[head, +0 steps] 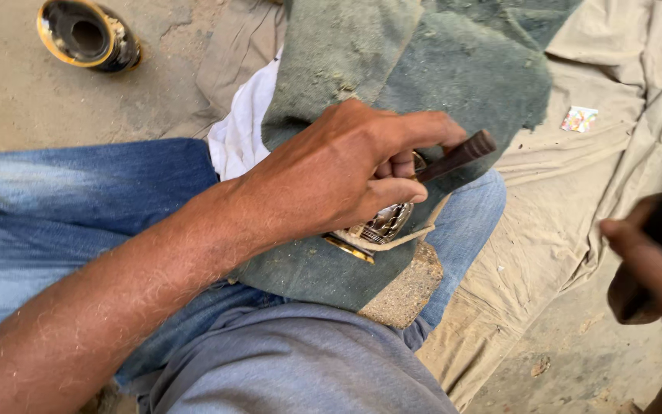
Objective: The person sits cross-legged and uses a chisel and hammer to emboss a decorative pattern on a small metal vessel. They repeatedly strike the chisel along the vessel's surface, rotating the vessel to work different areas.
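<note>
The left hand (346,165) was closed in a grip around a dark, rod-like tool handle (460,156), thumb and curled fingers clamped on it, the handle's end sticking out past the knuckles toward the right. Just beneath that hand lay a shiny embossed metal piece (381,224) with a golden rim, partly hidden by the fingers, resting on a green felt-like cloth (423,61) draped over the person's lap. A strip of brown backing showed at the cloth's lower edge. Under the cloth were blue jeans (78,207), with a white cloth (243,130) tucked beside the thigh. The right hand (653,261) sat well apart at the picture's right edge, blurred and partly cut off; whether it was closed on anything could not be told. A beige sheet (576,184) covered the floor, with a small colourful wrapper (579,119) lying on it. At the upper left, a round black and gold metal vessel (87,34) lay on bare ground.
</note>
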A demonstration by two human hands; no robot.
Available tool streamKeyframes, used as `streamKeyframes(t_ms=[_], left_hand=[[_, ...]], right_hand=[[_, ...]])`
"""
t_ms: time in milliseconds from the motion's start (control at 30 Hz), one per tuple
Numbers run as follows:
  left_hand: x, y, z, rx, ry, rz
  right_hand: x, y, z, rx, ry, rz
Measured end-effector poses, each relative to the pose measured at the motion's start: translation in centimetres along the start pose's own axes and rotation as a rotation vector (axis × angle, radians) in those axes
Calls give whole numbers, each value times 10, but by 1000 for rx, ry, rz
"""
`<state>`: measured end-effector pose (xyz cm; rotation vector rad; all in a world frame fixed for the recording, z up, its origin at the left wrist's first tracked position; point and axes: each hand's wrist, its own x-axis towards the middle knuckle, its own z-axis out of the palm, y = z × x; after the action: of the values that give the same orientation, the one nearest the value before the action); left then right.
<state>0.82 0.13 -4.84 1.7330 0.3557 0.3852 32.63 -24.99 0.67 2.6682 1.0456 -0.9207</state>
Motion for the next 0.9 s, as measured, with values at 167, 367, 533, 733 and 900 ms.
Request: streamKeyframes(t_ms=[167, 367, 533, 733, 900], left_hand=[[-1, 1, 0, 6, -7, -23], [3, 2, 0, 31, -17, -89], [5, 2, 0, -11, -27, -62], [1, 1, 0, 24, -31, -63], [-4, -1, -1, -1, -5, -36]], right_hand=[[16, 45, 14, -36, -4, -10], [23, 60, 12, 6, 8, 152], [11, 55, 16, -2, -3, 2], [3, 48, 13, -1, 31, -83], [0, 41, 9, 72, 14, 149]])
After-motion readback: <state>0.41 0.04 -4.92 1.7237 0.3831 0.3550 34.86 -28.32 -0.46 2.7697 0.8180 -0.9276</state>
